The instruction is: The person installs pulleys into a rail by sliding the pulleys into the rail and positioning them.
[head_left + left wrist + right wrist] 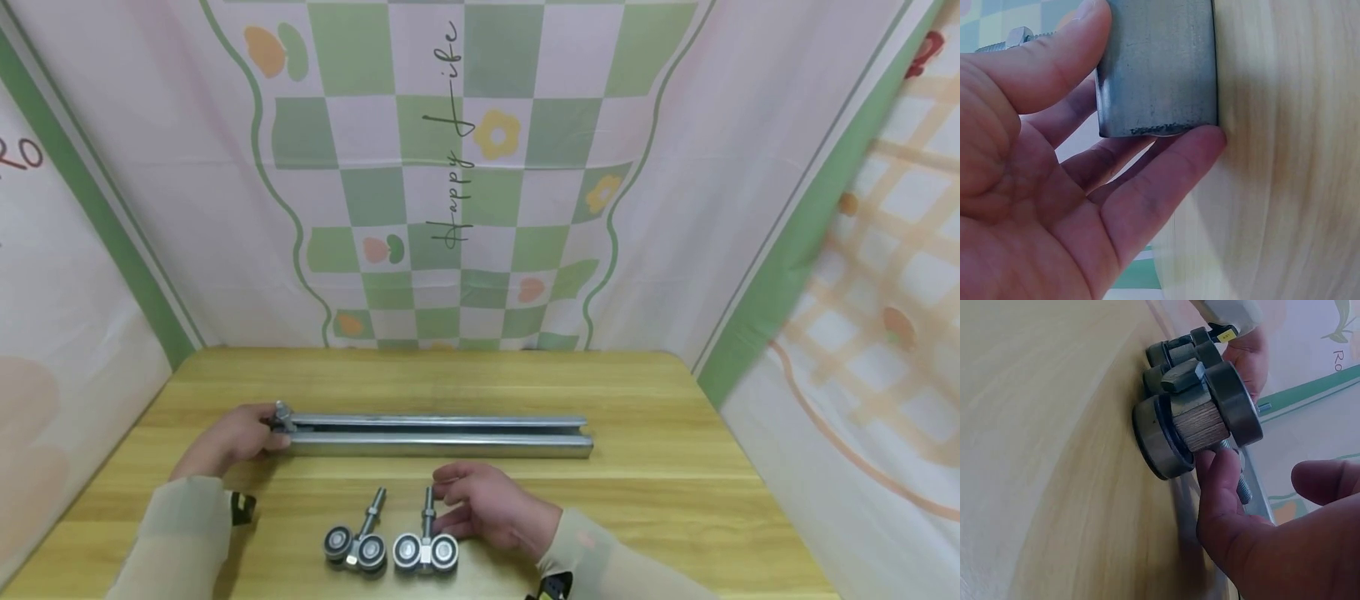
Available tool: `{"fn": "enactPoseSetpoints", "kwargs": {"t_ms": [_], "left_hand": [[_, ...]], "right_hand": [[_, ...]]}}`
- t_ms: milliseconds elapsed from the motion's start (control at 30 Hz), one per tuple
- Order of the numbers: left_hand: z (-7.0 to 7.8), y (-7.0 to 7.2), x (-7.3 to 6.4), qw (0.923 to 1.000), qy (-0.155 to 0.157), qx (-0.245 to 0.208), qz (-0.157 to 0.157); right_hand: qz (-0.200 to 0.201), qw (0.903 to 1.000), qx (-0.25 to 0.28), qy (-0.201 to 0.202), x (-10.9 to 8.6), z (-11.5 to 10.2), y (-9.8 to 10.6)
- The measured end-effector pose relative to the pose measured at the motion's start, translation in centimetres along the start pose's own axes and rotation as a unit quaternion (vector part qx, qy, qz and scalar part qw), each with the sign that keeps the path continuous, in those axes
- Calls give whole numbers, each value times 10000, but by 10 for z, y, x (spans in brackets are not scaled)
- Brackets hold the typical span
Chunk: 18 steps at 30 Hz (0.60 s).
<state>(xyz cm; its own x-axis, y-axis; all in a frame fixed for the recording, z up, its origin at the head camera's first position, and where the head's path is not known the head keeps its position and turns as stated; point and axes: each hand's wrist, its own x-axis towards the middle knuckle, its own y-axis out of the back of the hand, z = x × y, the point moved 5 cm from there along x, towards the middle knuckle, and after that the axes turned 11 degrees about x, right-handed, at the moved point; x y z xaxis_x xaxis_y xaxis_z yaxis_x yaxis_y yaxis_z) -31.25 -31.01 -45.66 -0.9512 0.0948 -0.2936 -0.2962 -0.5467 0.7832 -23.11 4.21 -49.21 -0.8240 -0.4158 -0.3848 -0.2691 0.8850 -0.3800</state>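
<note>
A silver metal track (442, 448) with a slot along its top lies across the table. My left hand (240, 433) grips its left end, where a bolt with a nut (282, 414) sticks up from the slot. In the left wrist view, the thumb lies along the side of the track (1157, 69) and fingers reach round its end. Two roller trolleys stand nearer me: a left trolley (371, 552) with a tilted bolt and a right trolley (407, 552) with its bolt pointing away. Beside the right trolley's bolt is my right hand (498, 510), fingers touching it, thumb apart.
The wooden table (660, 467) has rounded far corners. Behind it hangs a checkered cloth (427, 133) with lettering, and printed curtains (892, 350) close in both sides.
</note>
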Motion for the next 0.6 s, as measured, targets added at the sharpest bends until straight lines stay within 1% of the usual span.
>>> {"fn": "enactPoseSetpoints", "kwargs": {"t_ms": [167, 367, 600], "left_hand": [[-1, 0, 2, 10000, -8, 44, 5], [0, 1, 2, 9998, -27, 177, 8], [-2, 1, 2, 9999, 6, 140, -3]], "right_hand": [[-85, 9999, 26, -64, 1, 3, -1], [-72, 9999, 98, -110, 1, 5, -2], [-85, 9998, 152, -105, 2, 5, -4]]}}
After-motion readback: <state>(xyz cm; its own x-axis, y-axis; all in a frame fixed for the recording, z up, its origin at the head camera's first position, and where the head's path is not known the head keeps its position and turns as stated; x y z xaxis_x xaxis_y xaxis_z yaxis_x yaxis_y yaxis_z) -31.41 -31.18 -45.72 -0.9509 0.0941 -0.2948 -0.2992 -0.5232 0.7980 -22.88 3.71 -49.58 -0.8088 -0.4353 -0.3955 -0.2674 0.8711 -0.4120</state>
